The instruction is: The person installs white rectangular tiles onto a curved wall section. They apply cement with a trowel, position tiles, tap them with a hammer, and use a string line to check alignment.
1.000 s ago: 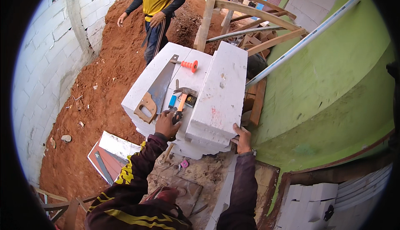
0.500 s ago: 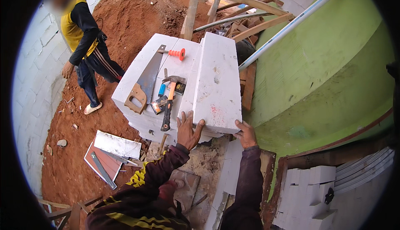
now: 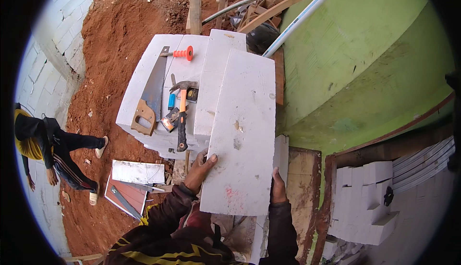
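I've drawn the white block [image 3: 245, 130] toward the lower centre, left hand [image 3: 198, 174] and right hand [image 3: 278, 189] part-curled round opposite edges; shifting it seems under way.

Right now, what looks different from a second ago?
The left hand went from beside the claw hammer to the left side of the white building block, which the right hand still holds. The block has been drawn nearer, its near end now past the stack. The co-worker in yellow has moved far left. The handsaw and orange-handled chisel stayed on the stack.
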{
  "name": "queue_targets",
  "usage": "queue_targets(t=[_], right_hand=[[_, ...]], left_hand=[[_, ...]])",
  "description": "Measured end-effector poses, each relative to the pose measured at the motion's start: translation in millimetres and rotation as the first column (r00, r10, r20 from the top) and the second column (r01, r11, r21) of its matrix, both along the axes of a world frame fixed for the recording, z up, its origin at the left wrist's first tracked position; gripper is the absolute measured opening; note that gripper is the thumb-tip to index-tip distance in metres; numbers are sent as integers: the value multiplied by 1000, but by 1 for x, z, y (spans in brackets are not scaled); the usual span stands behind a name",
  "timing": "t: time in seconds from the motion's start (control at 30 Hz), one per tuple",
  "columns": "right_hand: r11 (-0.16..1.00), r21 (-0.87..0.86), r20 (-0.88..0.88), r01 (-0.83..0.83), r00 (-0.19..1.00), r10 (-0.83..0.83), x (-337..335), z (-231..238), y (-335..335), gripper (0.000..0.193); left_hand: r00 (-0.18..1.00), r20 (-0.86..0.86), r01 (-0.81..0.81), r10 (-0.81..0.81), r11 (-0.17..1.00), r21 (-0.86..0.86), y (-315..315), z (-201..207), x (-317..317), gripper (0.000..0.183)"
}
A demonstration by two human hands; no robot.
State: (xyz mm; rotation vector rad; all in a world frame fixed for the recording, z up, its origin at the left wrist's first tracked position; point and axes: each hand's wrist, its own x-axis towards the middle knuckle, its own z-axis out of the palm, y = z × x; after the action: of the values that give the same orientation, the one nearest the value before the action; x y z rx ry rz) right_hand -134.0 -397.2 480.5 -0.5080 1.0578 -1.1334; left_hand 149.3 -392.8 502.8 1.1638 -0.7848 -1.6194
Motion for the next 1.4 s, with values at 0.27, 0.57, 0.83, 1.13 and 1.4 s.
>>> queue_targets(t=[0.27, 0.57, 0.83, 1.13, 1.4], right_hand=[[986, 12, -70, -164, 984, 165, 3, 23, -66, 33], [945, -223, -714, -240, 700, 9, 31, 156, -17, 79], [840, -173, -982, -515, 158, -106, 89, 190, -23, 103], [886, -254, -960, -388, 213, -182, 117, 146, 33, 120], [959, -282, -940, -21, 204, -272, 118, 94, 110, 101]], left_hand=[[948, -304, -57, 96, 989, 135, 7, 3, -20, 59], [767, -639, 73, 62, 980, 183, 35, -20, -49, 84], [774, -633, 135, -8, 979, 153, 23, -80, -27, 89], [855, -481, -83, 194, 967, 241, -48, -144, 50, 82], [990, -93, -79, 108, 959, 273, 15, -157, 52, 80]])
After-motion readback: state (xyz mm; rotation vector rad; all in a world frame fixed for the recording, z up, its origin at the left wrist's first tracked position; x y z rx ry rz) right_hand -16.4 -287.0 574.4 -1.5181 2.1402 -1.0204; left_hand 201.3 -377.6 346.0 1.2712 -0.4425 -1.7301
